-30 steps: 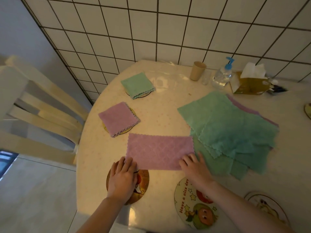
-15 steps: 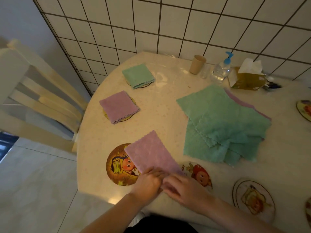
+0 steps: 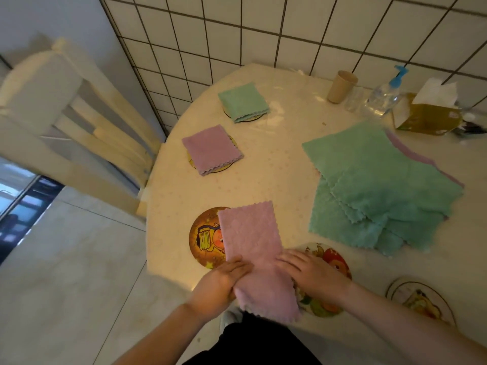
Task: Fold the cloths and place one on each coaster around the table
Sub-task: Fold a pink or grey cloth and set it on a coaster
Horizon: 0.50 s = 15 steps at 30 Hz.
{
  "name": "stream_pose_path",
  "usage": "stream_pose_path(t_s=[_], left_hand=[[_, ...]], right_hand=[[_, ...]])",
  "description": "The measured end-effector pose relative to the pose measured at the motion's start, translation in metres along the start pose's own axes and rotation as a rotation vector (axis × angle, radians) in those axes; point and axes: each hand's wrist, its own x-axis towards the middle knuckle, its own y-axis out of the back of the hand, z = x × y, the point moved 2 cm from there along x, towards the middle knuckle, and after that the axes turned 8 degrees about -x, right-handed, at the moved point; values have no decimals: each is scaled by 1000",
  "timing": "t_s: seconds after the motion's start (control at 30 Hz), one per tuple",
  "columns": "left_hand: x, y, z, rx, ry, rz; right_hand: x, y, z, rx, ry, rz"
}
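Off to the left stands a pale wooden chair (image 3: 60, 119) against the grey wall, and next to it the round counter (image 3: 276, 164) begins. On its far-left side a folded pink cloth (image 3: 211, 149) sits on a coaster, with a folded green cloth (image 3: 243, 102) on another coaster just beyond it. Nearer the edge, a bare cartoon coaster (image 3: 207, 237) is partly covered by the pink cloth being folded (image 3: 257, 256), a long half-folded strip whose near end droops over the counter's rim. The left hand (image 3: 221, 281) presses its left edge, fingers fairly straight; the right hand (image 3: 312, 272) lies flat just beside its right edge, over a fruit-print coaster (image 3: 330, 262); neither hand seems to pinch it. The cloth looks light, soft and floppy, so I would take it by the two hanging corners and bring them up to the far edge. Further right lies a pile of unfolded green cloths (image 3: 379, 188), another coaster (image 3: 421, 301), and at the back a cup (image 3: 341, 86), a pump bottle (image 3: 384, 93) and a tissue box (image 3: 427, 111).
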Motion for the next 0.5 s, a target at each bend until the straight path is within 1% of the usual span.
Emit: stream_pose_path(t_s=[0.07,0.1,0.13,0.2,0.23,0.3,0.37,0.4,0.5], left_hand=[[7,9,3,-148,94,30],[11,14,4,-206,158,66],[16,19,2,-250,240,98],[26,26,-6,-345,425,185],[31,30,-8,-415,509,224],[43,36,-12,-594,641,306],[51,38,-16,-710,756,332],[54,38,-18,-712,787,326],[59,37,-25,-636,810,309]], right_hand=[[2,3,0,-5,-16,46],[4,4,2,43,-60,48],[6,7,3,173,-117,23],[14,16,6,462,-289,-21],[21,21,6,589,-388,8],[42,27,13,710,-548,87],[59,27,19,770,-652,58],[65,26,22,775,-691,23],[72,20,29,736,-777,-53]])
